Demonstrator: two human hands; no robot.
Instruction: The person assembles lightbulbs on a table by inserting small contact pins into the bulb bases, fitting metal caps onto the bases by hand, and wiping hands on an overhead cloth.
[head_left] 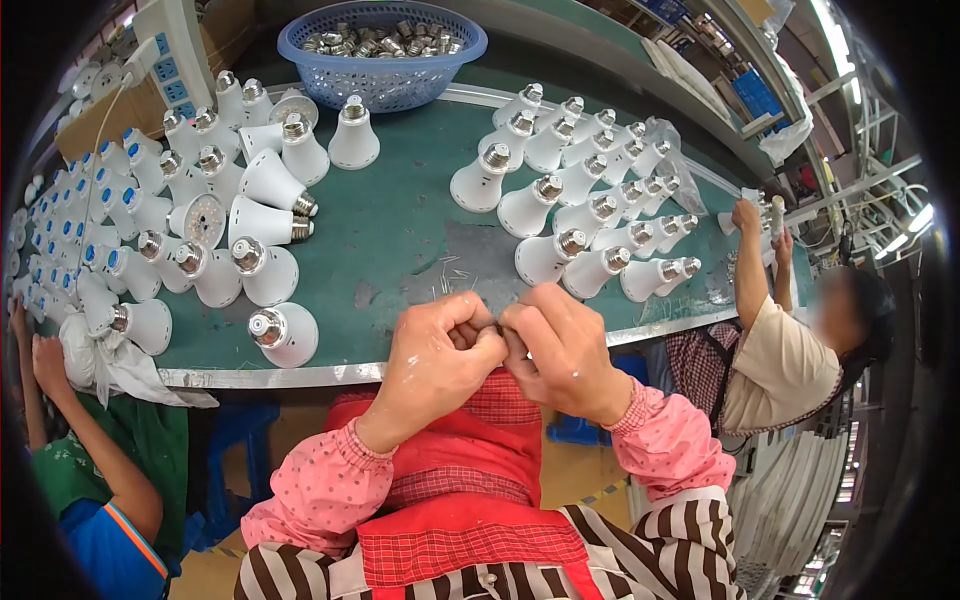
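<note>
Head view: left hand [435, 350], right hand [562, 348] pinched close together (can't tell what's held); thin pins [452, 272] just past, pointing many ways, nearer left.

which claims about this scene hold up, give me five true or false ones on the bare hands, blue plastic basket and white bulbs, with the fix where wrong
1. The bare left hand and bare right hand are close together, fingers curled. True.
2. The blue perforated plastic basket is empty. False: it holds small silvery metal caps.
3. White rounded bulbs with blue tops are at the picture's left. True.
4. The broad flat tabletop is yellow. False: it is green.
5. Thin pale wire-like pieces lie on it, beyond the hands. True.
</note>
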